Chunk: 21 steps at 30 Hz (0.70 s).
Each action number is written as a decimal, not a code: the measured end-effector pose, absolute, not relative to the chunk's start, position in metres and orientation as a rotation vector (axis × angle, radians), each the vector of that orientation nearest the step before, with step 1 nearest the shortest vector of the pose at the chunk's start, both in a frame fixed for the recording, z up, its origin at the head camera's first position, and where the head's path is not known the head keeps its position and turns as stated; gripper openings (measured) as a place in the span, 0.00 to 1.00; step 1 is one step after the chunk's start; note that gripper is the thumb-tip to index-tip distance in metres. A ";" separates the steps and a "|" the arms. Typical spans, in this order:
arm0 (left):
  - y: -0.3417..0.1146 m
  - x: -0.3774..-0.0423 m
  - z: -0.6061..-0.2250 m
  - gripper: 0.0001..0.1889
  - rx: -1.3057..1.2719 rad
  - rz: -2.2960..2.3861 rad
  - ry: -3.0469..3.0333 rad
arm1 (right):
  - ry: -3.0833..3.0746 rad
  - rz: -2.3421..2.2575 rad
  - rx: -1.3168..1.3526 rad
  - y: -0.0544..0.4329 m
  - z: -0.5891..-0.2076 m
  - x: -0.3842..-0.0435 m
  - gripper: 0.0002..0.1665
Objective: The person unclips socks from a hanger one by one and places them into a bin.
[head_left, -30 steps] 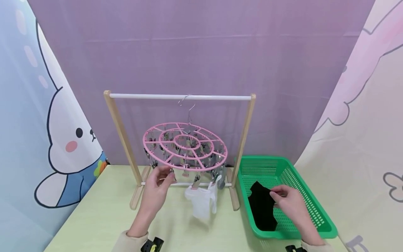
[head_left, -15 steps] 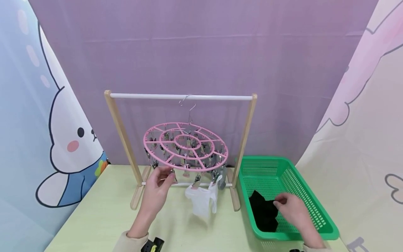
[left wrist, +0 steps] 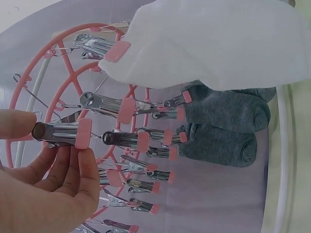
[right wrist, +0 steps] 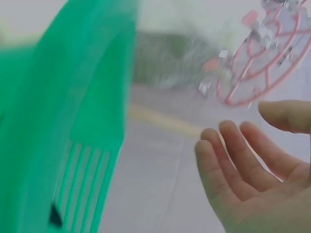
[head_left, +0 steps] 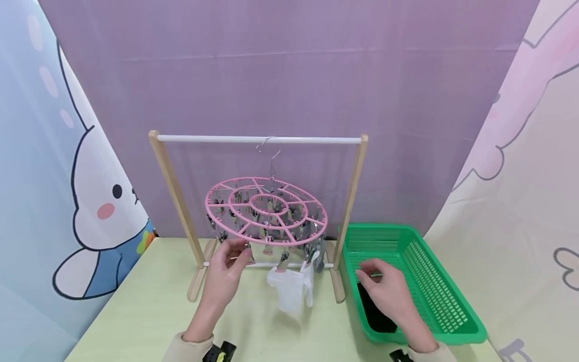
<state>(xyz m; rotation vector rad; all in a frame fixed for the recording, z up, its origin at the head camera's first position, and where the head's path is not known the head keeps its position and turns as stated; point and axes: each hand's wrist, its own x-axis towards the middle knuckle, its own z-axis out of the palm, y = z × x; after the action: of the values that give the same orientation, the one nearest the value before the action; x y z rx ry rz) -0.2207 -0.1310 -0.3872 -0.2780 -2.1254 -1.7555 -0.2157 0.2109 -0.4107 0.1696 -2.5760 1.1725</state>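
Note:
A round pink clip hanger (head_left: pixel 267 240) hangs from the rack, with metal clips below it. My left hand (head_left: pixel 224 271) is at its front left edge. In the left wrist view, thumb and fingers pinch a metal clothespin (left wrist: pixel 60 133) with pink tips. Beside that hand a small white shirt (head_left: pixel 289 290) hangs from clips. Grey socks (left wrist: pixel 221 145) hang deeper in the ring. My right hand (head_left: pixel 388 290) is over the green basket, fingers bent loosely and apart from the thumb, holding nothing. Beneath it lies a black cloth (head_left: pixel 376 318), partly hidden by the hand.
The wooden rack (head_left: pixel 174 196) with a white top bar (head_left: pixel 212 138) stands on the pale table (head_left: pixel 135 306). To its right sits the green basket (head_left: pixel 457 296), close to the rack's right foot (head_left: pixel 336 286). A purple curtain (head_left: pixel 289 65) hangs behind.
The right hand has let go of the black cloth, which has dropped into the basket. That hand then moved left and up. My left hand stays on the clothespin.

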 end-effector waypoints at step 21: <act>-0.132 -0.220 -0.389 0.14 -0.275 -1.759 -2.133 | -2.375 1.657 0.468 0.127 -0.413 -0.217 0.10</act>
<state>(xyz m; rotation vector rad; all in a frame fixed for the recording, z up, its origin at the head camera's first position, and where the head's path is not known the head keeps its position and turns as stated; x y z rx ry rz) -0.2201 -0.1321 -0.3891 -0.2750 -2.1334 -1.7588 -0.2175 0.1273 -0.4133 0.4677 -2.3754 1.6570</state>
